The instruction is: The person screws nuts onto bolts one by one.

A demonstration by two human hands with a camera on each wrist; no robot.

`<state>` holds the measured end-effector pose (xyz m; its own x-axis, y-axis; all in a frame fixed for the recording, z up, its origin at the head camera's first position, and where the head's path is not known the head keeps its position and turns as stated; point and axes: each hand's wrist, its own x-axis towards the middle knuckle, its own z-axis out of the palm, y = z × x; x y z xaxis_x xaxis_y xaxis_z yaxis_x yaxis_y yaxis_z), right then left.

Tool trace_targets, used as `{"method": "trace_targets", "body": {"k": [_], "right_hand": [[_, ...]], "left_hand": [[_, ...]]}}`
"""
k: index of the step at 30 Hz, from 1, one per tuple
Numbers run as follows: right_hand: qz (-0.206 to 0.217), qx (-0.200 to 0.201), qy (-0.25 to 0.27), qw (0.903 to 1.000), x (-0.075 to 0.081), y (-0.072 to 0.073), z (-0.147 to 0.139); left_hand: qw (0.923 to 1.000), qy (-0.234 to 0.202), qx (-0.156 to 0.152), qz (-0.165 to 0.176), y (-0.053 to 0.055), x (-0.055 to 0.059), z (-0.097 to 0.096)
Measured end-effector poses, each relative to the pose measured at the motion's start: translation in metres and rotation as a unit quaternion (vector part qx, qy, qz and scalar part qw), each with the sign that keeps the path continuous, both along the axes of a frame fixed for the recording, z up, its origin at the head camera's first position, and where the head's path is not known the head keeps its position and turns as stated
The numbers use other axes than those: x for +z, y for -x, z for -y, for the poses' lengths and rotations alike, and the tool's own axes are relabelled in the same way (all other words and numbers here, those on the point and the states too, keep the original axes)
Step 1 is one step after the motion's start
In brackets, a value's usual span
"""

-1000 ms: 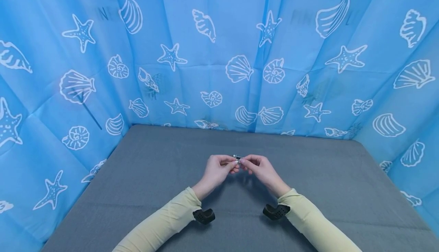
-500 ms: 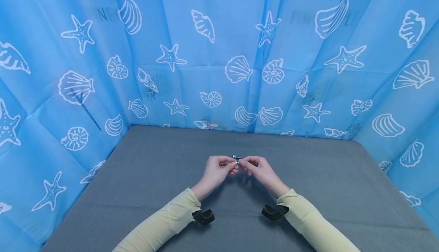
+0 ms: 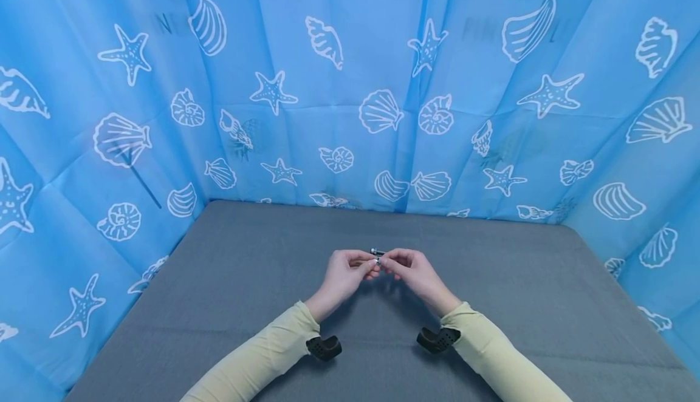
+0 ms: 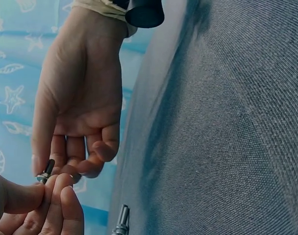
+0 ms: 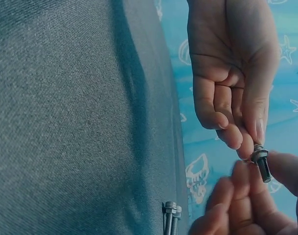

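A small metal bolt (image 5: pixel 264 169) with a dark threaded shaft sits between both hands, just above the table. Near its head is a silver ring (image 5: pixel 260 154), a nut or washer; I cannot tell which. My left hand (image 3: pixel 346 268) pinches the head end between thumb and forefinger. From the other side, my right hand (image 3: pixel 411 269) has thumb and fingers around the ring and shaft. In the left wrist view, the shaft (image 4: pixel 50 165) points toward the right palm. Fingertips partly cover the head and ring.
Beyond the fingers, more bolts (image 5: pixel 170 215) lie together on the grey cloth-covered table (image 3: pixel 262 232). A blue curtain (image 3: pixel 350 86) with shell and starfish prints surrounds the back and sides. Black wrist devices (image 3: pixel 325 348) hang under both sleeves.
Both hands stay in nearly the same place, with the bolt still between them. The right fingers shift slightly around it, and slightly more of the lying bolts shows.
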<state>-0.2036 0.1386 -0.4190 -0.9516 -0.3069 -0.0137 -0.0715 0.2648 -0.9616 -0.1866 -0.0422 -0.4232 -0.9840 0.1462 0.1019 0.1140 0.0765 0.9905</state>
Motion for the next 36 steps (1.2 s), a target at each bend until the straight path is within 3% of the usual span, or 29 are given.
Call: {"method": "trace_targets", "body": {"k": [3, 13, 20, 28, 36], "right_hand": [[0.014, -0.004, -0.004, 0.9999, 0.0006, -0.0001, 0.0002], [0.004, 0.023, 0.015, 0.9996, 0.0068, -0.0032, -0.0014], [0.027, 0.009, 0.010, 0.9995, 0.0037, -0.0007, -0.0021], [-0.011, 0.017, 0.013, 0.9997, 0.0040, -0.0006, -0.0019], [0.019, 0.007, 0.004, 0.9998, 0.0046, -0.0007, -0.0016]], "left_hand": [[1.0000, 0.004, 0.003, 0.004, -0.0004, 0.0007, -0.0001], [1.0000, 0.001, -0.001, 0.004, -0.0009, 0.0015, -0.0001], [1.0000, 0.001, 0.003, 0.009, 0.0009, 0.0015, -0.0010], [0.9999, 0.002, 0.000, 0.013, 0.0000, 0.0014, -0.0007], [0.9999, 0.000, 0.006, 0.015, 0.0000, 0.0023, -0.0012]]}}
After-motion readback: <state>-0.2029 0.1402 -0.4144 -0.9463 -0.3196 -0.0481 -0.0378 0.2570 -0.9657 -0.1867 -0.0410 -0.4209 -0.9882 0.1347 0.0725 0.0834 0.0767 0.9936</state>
